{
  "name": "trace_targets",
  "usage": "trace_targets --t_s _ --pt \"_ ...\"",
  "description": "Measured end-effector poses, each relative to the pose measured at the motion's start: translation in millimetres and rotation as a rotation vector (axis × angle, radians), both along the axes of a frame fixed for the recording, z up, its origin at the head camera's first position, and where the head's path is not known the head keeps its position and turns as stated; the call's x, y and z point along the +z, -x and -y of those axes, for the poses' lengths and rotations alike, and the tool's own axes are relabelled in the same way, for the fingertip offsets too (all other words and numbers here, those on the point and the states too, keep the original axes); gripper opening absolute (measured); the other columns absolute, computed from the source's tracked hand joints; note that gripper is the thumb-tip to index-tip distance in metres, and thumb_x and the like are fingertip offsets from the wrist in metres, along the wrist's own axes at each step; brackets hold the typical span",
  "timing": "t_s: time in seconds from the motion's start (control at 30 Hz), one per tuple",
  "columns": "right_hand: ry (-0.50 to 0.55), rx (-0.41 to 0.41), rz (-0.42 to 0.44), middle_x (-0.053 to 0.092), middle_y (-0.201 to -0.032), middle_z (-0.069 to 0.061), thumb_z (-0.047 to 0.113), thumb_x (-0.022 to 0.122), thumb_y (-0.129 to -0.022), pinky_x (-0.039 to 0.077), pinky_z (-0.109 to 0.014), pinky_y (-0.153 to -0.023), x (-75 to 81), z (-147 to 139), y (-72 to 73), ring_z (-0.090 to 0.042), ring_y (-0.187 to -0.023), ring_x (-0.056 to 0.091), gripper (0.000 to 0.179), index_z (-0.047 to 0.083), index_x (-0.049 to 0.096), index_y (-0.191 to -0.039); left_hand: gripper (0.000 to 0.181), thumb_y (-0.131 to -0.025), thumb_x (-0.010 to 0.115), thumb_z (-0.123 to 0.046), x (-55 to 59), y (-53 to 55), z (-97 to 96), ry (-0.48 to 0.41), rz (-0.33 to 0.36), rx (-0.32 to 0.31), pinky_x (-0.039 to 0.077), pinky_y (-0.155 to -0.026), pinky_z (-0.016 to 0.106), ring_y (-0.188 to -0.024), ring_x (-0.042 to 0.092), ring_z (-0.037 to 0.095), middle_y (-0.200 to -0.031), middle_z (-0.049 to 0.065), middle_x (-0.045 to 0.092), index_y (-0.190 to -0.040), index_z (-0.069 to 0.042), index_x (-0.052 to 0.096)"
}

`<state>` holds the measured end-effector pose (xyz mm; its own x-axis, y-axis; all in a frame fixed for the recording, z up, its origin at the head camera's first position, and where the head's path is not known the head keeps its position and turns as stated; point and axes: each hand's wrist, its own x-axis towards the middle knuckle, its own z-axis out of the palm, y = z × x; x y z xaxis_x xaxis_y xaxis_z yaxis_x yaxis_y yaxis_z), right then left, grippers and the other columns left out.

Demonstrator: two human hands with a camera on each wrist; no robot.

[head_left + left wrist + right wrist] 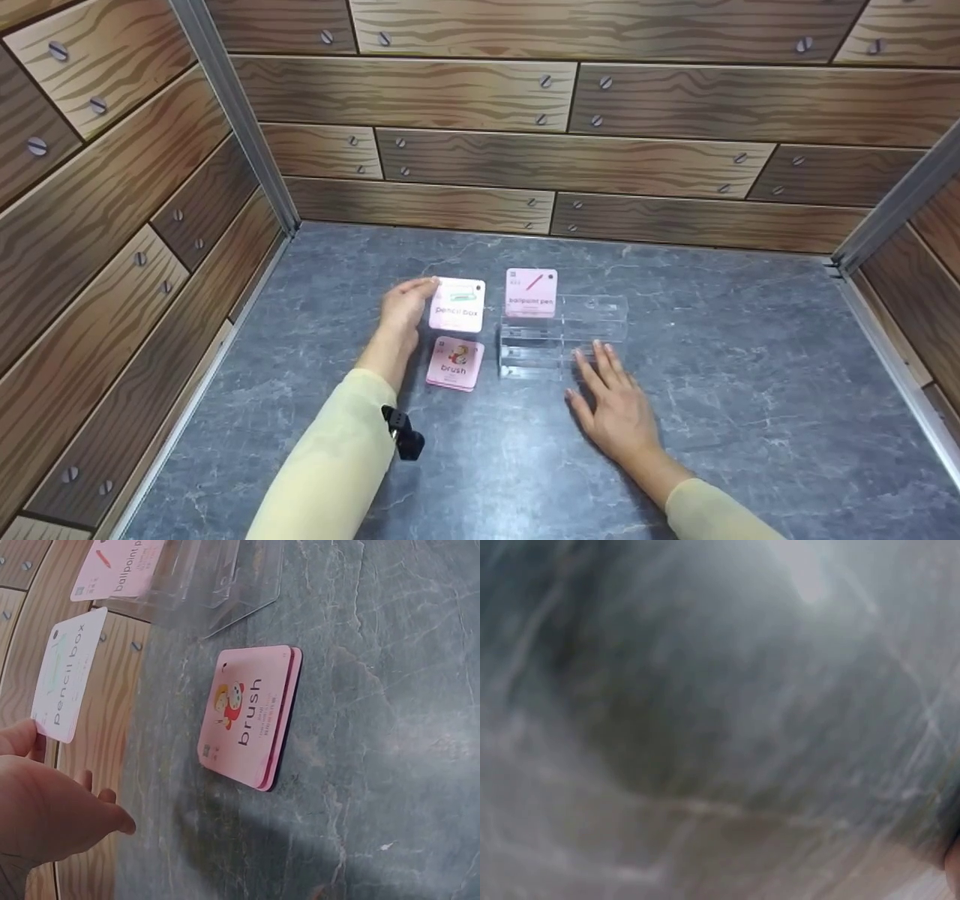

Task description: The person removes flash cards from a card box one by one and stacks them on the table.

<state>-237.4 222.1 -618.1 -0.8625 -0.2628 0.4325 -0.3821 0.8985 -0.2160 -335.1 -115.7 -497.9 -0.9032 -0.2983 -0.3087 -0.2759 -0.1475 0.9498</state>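
My left hand (403, 311) pinches the pencil box card (457, 305) by its corner, held up over the tabletop; the left wrist view shows thumb and finger on the card (69, 675). Just below it lies a small stack of pink cards topped by the brush card (454, 363). A clear plastic rack (594, 330) with several slots stands right of the cards, and the pink ballpoint pen card (531, 293) is propped at its back left. With fingers spread, my right hand (619, 412) reaches the rack's front right edge. Mostly blurred tabletop fills the right wrist view.
The dark grey marbled tabletop (750, 390) is enclosed by wood-patterned panels (480, 97) at the back and on both sides. Metal posts (240, 112) stand in the back corners. A black wrist camera (405, 435) sits on the left sleeve.
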Motion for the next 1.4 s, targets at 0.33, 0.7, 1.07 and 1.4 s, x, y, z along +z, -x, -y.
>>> trace_targets --t_s 0.33,0.7,1.07,1.4 --pt "0.000 -0.007 0.033 0.038 -0.167 -0.018 0.039 0.071 -0.100 0.043 -0.066 -0.110 1.7 -1 -0.4 -0.038 -0.154 0.035 0.066 0.016 0.051 -0.159 0.028 -0.101 0.073 -0.018 -8.9 -1.9 -4.8 0.039 -0.003 0.008 0.032 -0.120 0.048 -0.131 0.056 0.033 -0.126 0.016 0.071 -0.122 0.000 0.075" --pt "0.000 -0.004 0.019 0.039 -0.166 -0.019 0.038 0.072 -0.100 0.043 -0.066 -0.109 1.7 -1 -0.1 -0.039 -0.154 0.036 0.066 0.015 0.052 -0.158 0.025 -0.100 0.073 -0.017 -13.4 -9.9 -8.0 0.098 -0.011 0.032 0.043 -0.111 0.043 -0.121 0.061 0.031 -0.123 0.017 0.071 -0.118 0.000 0.077" --pt "0.000 -0.007 0.040 0.038 -0.167 -0.019 0.037 0.071 -0.101 0.043 -0.066 -0.110 2.1 0 -0.7 -0.039 -0.154 0.035 0.066 0.014 0.051 -0.158 0.021 -0.099 0.074 -0.017 -23.8 -16.6 -11.3 0.150 -0.029 0.075 0.050 -0.099 0.040 -0.109 0.063 0.028 -0.115 0.016 0.073 -0.110 0.000 0.079" --pt "-0.003 -0.009 0.050 0.037 -0.167 -0.018 0.038 0.069 -0.101 0.041 -0.065 -0.112 3.7 0 0.2 -0.038 -0.155 0.034 0.065 0.015 0.050 -0.159 0.018 -0.097 0.074 -0.011 -35.6 -21.0 -12.7 0.196 -0.105 0.106 0.045 -0.111 0.042 -0.123 0.063 0.034 -0.119 0.020 0.073 -0.104 0.004 0.080"
